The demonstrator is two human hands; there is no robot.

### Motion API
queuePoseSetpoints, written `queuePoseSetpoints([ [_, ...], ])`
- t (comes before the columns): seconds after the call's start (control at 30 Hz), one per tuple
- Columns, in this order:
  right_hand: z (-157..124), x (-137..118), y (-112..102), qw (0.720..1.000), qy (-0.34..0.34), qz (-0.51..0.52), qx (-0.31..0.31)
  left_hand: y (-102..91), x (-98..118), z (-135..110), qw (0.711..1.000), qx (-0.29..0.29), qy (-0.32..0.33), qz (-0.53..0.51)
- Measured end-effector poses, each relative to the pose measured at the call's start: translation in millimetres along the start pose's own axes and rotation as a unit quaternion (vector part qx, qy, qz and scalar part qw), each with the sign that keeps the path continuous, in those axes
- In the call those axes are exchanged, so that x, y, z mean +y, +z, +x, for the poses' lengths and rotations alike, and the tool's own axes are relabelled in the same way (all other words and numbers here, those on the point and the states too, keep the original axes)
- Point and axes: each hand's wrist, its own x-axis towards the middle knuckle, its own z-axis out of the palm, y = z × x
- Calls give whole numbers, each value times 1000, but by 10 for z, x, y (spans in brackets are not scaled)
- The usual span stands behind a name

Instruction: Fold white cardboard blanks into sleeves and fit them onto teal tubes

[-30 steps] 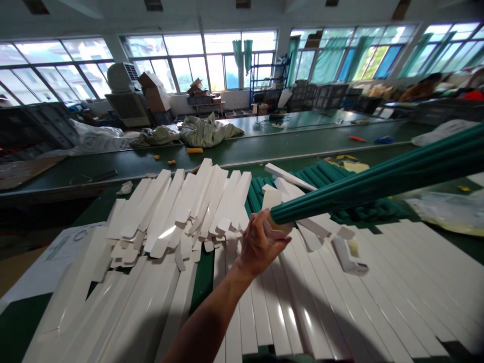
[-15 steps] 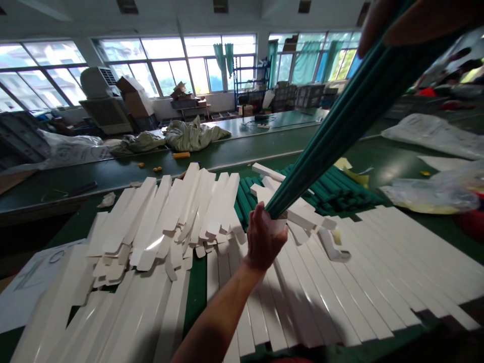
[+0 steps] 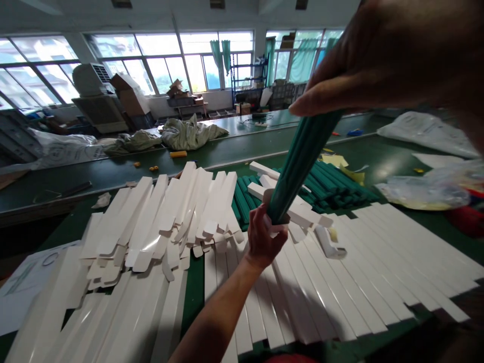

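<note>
The left hand clenches the lower end of one furled green umbrella, and the right hand wraps its upper end, clear above many flat white cardboard sleeves. Beyond lies a pile of green umbrellas, with open green bench past its far edge.

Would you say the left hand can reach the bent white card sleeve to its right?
Likely yes, once it lets go: the left hand grips the furled teal umbrella, and only flat white card strips lie between it and the bent sleeve.
</note>
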Motion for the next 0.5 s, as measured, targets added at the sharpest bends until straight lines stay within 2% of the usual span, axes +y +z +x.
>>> queuePoseSetpoints([
  [0.07, -48, -125, 73, 988, -9, -137, -76, -32, 0, 1, 999, 5, -32, 16],
  [0.13, -225, -75, 300, 971, -34, -190, -143, -85, -3, -10, 998, 13, -42, 35],
  [0.2, -461, 129, 594, 977, -56, -120, -165, -145, -15, -25, 998, 13, -34, 52],
  [0.27, -690, 429, 860, 985, -86, -44, -141, -203, -37, -26, 998, 3, -20, 62],
  [0.37, -967, 909, 1119, 989, -103, -29, -104, -273, -86, 8, 997, 5, -11, 77],
  [0.43, -1116, 1182, 1244, 994, -56, 15, -98, -301, -120, 37, 996, 16, -23, 80],
  [0.5, -1256, 1392, 1396, 987, 22, 117, -108, -316, -148, 53, 996, 9, -37, 76],
])
